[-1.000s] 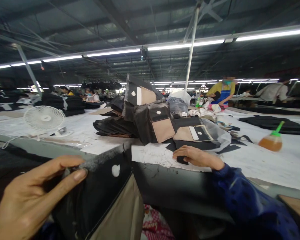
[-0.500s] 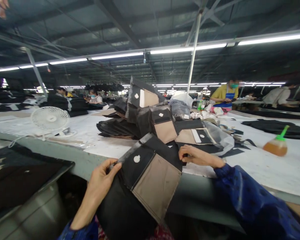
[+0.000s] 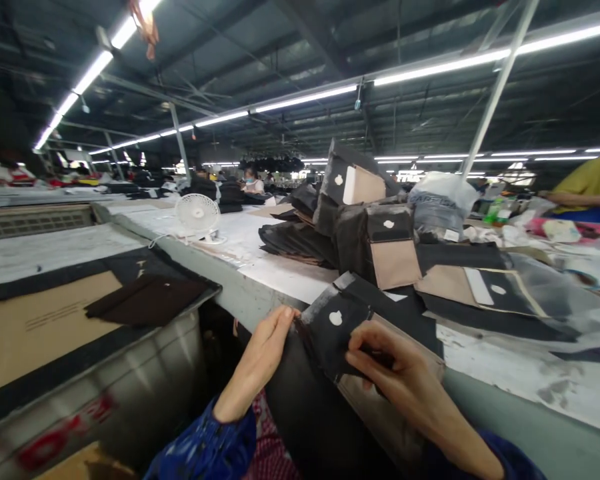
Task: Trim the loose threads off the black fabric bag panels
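In the head view my left hand (image 3: 260, 360) pinches the left edge of a black fabric panel (image 3: 323, 347) between thumb and fingers. The panel has a white spot (image 3: 335, 318) and a beige pocket piece (image 3: 365, 400) sewn on it, and it hangs over the table's front edge. My right hand (image 3: 400, 373) lies across the beige piece, its fingers curled together at the seam with the black part. Whatever is between those fingertips is hidden. Behind, similar black panels with beige pockets (image 3: 394, 261) lean in a pile.
A small white fan (image 3: 199, 215) stands left on the white table (image 3: 290, 283). A clear plastic bag (image 3: 443, 200) sits behind the pile. At lower left, a dark brown fabric piece (image 3: 145, 300) lies on a cardboard-and-black surface. A person in yellow (image 3: 593, 180) is at far right.
The view has turned left. My right hand has moved from the panel's right edge onto the beige piece. My left hand still grips the left edge.
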The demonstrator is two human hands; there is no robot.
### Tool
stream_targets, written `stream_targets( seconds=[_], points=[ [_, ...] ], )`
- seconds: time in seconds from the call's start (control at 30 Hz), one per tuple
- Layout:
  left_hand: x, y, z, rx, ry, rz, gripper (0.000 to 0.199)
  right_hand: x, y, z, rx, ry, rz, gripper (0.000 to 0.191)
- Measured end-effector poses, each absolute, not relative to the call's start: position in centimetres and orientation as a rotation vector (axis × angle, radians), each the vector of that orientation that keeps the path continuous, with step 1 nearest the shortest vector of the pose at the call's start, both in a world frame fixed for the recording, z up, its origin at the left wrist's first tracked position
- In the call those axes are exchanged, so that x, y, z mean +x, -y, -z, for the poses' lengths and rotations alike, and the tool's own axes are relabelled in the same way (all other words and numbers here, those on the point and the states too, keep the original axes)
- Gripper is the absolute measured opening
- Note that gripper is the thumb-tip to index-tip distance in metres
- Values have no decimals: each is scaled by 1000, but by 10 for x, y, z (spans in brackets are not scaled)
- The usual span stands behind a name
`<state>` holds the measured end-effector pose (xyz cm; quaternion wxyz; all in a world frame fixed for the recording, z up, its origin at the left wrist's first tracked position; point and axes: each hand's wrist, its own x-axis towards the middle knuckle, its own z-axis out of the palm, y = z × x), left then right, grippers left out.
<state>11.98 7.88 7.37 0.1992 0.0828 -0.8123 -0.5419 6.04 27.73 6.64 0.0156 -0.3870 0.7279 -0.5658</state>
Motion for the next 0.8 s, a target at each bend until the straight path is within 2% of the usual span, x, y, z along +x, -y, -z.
stream_targets(
  seconds=[0.13, 0.33, 0.8],
  points=[
    [130, -87, -81, 235, 2251, 1471, 48, 67, -254, -68, -1257, -2271, 1877, 8],
    [137, -93, -84, 212, 2206, 1485, 51, 74, -242, -58, -1306, -2217, 2094, 15],
    [140, -95, -85, 184, 2189, 1501, 50, 82, -235, -47, -1424, -2287, 2218, 22]
  ],
)
